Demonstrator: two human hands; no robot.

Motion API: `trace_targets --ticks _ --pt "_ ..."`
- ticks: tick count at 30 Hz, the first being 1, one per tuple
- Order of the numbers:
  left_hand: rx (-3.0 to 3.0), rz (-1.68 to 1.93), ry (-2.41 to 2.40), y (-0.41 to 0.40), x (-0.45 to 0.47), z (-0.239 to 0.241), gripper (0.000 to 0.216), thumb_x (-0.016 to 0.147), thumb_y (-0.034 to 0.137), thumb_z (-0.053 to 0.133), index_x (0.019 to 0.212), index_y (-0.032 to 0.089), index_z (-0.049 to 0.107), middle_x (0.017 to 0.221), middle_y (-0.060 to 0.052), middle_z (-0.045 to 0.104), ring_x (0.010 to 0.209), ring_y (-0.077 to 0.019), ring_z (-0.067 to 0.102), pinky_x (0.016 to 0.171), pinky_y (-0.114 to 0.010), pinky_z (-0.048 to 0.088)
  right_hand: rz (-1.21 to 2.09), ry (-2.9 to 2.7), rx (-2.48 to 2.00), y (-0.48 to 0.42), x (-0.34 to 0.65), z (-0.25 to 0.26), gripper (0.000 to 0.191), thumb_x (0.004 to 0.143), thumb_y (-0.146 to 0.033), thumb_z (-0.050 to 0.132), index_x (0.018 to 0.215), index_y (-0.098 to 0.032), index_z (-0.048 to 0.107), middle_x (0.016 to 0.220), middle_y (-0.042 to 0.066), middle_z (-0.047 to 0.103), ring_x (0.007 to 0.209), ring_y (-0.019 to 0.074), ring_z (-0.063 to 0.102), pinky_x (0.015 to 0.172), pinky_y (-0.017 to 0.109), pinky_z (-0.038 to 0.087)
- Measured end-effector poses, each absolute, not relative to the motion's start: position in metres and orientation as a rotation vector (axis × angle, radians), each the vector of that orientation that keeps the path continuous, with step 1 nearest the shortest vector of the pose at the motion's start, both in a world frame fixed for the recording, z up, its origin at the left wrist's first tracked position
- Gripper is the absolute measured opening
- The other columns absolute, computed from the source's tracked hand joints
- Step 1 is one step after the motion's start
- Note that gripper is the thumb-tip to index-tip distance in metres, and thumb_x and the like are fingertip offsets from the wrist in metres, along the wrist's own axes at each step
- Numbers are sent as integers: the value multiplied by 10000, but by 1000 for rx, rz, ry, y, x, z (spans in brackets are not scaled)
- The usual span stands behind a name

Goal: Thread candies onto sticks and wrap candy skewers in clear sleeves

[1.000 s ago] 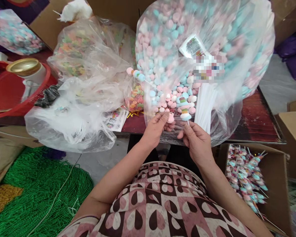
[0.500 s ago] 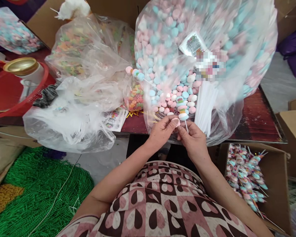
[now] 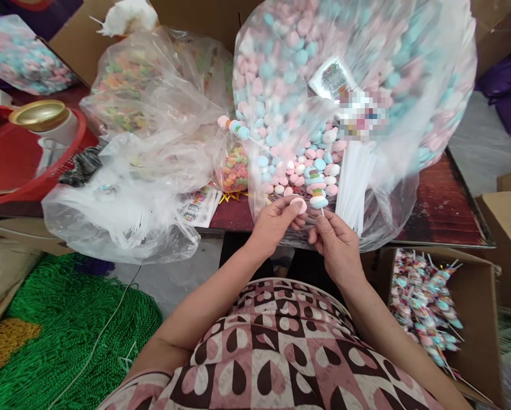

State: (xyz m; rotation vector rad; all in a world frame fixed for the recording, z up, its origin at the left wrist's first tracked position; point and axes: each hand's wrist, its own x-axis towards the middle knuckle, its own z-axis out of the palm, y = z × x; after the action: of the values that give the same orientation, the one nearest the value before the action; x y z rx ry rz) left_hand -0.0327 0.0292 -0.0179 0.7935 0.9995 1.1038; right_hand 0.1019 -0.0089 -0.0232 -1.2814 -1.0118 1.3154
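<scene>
Between the thumb and fingers of my left hand is a pink marshmallow, held flat side up. My right hand pinches the white stick of a candy skewer, which stands upright with blue, white and pink marshmallows and gummy pieces stacked on it. The pink marshmallow is apart from the skewer. Just beyond both hands, loose pink, blue and white marshmallows lie at the mouth of a large clear bag. A bundle of white sticks rests right of the skewer.
Another candy skewer lies by a small bag of gummies. Left are a bag of white sticks and a red basket holding a gold-lidded jar. A cardboard box of wrapped skewers stands low at right.
My left hand has drawn the pink marshmallow slightly left, away from the skewer's stick, and it shows more fully. The skewer in my right hand has shifted slightly right.
</scene>
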Motion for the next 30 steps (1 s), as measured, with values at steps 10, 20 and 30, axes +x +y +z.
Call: trace_targets --ticks 10,20,30 --pt "482 1202 826 39 -42 -19 321 707 351 795 917 151 656 710 -1 676 633 -111 651 598 -208 507 1380 -1260 -1381 -24 121 -21 355 902 -442 572 1075 -173 724 448 -66 462 405 73 356 400 213 244" --pt "503 1232 892 42 -39 -20 301 733 369 767 918 167 644 810 -5 678 676 -105 626 619 -227 510 1420 -1301 -1387 -27 124 -18 372 891 -451 570 1052 -159 736 415 -71 431 384 86 354 426 237 265" --pt "624 1309 1003 37 -34 -20 283 780 390 715 961 189 633 860 0 662 671 -97 597 581 -225 494 1443 -1302 -1412 -27 130 -17 369 896 -455 567 1058 -169 733 404 -72 431 383 82 358 443 235 288"
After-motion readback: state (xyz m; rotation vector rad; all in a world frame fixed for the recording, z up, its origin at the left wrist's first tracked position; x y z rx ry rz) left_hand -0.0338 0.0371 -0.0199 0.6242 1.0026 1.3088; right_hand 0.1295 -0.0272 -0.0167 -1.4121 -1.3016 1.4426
